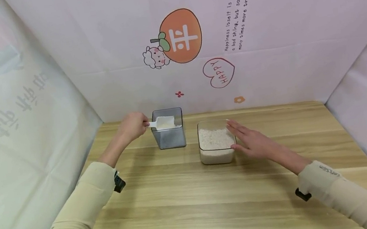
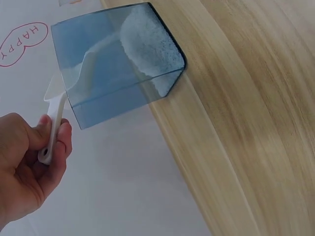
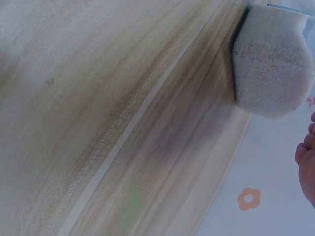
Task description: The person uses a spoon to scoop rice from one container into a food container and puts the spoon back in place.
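Note:
My left hand (image 1: 134, 126) grips the handle of a white scoop (image 1: 165, 122) between thumb and curled fingers. The scoop's bowl, with white rice in it, is at the open mouth of a blue-grey see-through container (image 1: 171, 139). In the left wrist view, a heap of rice (image 2: 150, 44) shows through that container's wall at its bottom. To its right stands a clear container (image 1: 217, 157) holding a good deal of rice. My right hand (image 1: 254, 141) rests its extended fingers and thumb along this container's right rim. Only part of that hand appears in the right wrist view.
Both containers stand on a wood-grain table (image 1: 182, 208), near its back edge. Behind it rises a white printed backdrop (image 1: 119, 61), with pale cloth sides at left and right. The blue-grey container is close to the backdrop, with a gap between the two containers.

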The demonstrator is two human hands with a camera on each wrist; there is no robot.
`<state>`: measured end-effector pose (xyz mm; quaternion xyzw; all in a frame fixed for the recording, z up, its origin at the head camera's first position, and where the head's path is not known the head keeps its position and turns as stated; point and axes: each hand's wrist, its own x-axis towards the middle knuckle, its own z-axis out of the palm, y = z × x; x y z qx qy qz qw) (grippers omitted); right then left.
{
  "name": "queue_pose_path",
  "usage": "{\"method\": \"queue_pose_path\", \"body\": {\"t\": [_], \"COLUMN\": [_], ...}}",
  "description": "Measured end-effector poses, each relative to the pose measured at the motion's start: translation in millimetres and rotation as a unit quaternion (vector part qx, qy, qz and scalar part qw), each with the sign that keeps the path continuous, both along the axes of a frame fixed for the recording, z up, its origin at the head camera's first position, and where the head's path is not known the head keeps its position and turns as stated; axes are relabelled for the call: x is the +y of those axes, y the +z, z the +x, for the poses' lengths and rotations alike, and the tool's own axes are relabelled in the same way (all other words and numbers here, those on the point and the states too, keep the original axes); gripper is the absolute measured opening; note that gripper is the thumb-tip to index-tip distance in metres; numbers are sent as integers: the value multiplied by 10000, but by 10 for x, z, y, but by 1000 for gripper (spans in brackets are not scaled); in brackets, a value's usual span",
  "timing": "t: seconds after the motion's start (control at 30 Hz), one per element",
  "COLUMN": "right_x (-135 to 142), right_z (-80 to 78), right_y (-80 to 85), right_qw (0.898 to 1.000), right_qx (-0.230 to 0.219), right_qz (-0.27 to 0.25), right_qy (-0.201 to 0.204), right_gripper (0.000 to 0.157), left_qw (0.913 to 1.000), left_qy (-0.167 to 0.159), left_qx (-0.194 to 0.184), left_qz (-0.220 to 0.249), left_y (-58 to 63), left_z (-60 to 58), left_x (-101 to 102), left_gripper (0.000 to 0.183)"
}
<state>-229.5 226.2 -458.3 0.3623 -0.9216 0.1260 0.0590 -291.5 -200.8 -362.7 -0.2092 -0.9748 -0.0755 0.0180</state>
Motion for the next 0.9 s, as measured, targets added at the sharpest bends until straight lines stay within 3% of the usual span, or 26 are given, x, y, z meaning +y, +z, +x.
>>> {"method": "queue_pose_path", "body": {"t": [0.27, 0.4, 0.57, 0.9], "right_x": [-5, -5, -7, 3], "right_z": [5, 4, -1, -6], "right_y": [12, 10, 20, 14], "right_qw": [10000, 10000, 10000, 10000], "right_qx": [-72, -49, -91, -67], "right_qz": [-10, -36, 10, 60], "right_qy": [-41, -23, -30, 2], "right_gripper": [72, 72, 72, 72], "left_qw": [9946, 9886, 9814, 9788], "left_qy": [-490, -684, -774, -613], "left_qx": [669, 1034, 1397, 1929], "left_qz": [-629, -855, -1063, -321], "left_y": [-60, -75, -75, -60], "left_z": [-4, 13, 33, 79], "left_x": [-3, 0, 4, 0], "left_gripper": [18, 7, 7, 18]}}
